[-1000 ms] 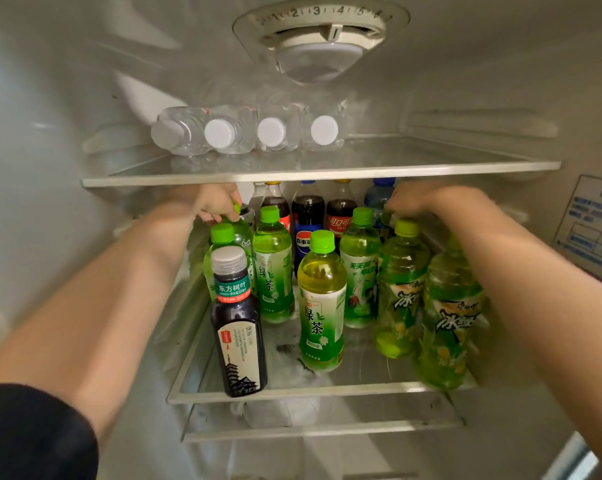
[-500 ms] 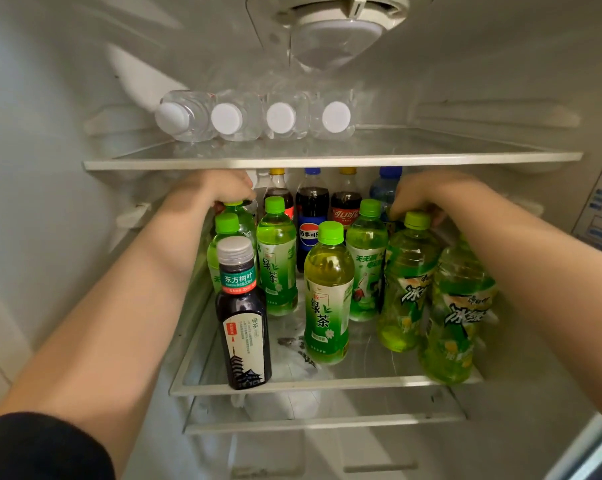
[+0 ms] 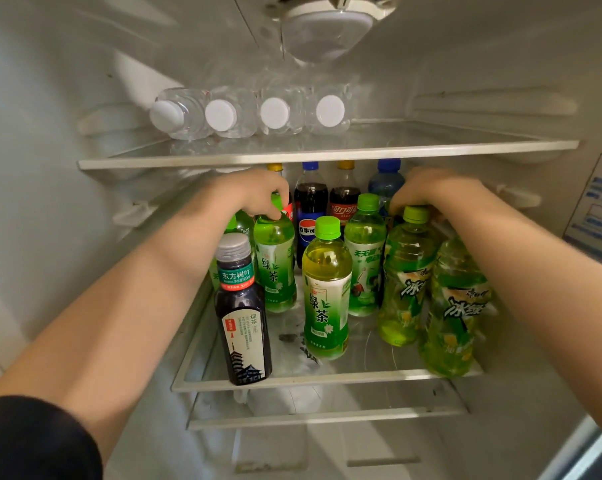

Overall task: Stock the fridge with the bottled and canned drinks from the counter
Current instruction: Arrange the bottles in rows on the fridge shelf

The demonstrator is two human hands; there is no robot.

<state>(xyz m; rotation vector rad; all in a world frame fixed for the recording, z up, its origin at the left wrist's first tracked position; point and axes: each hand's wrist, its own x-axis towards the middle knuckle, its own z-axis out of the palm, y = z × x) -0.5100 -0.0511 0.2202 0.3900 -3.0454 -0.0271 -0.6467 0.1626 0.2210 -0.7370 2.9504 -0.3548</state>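
Both my arms reach into the open fridge over the middle glass shelf (image 3: 327,377). My left hand (image 3: 258,194) is closed over the cap of a green tea bottle (image 3: 275,268) in the second row on the left. My right hand (image 3: 427,190) grips the top of a tall green iced-tea bottle (image 3: 407,278) on the right. A dark tea bottle (image 3: 242,313) stands at the front left, a yellow-green tea bottle (image 3: 325,292) at the front middle. Cola bottles (image 3: 310,216) stand at the back.
Several clear water bottles (image 3: 247,112) lie side by side on the upper glass shelf (image 3: 327,155). Another large green bottle (image 3: 455,306) stands at the shelf's front right corner. A blue sticker (image 3: 597,202) is on the right wall. A drawer lies below the shelf.
My left hand has shifted right from the leftmost green bottle onto the neighbouring green tea bottle's cap. My right hand has come down onto the tall iced-tea bottle's cap. The view tilted lower.
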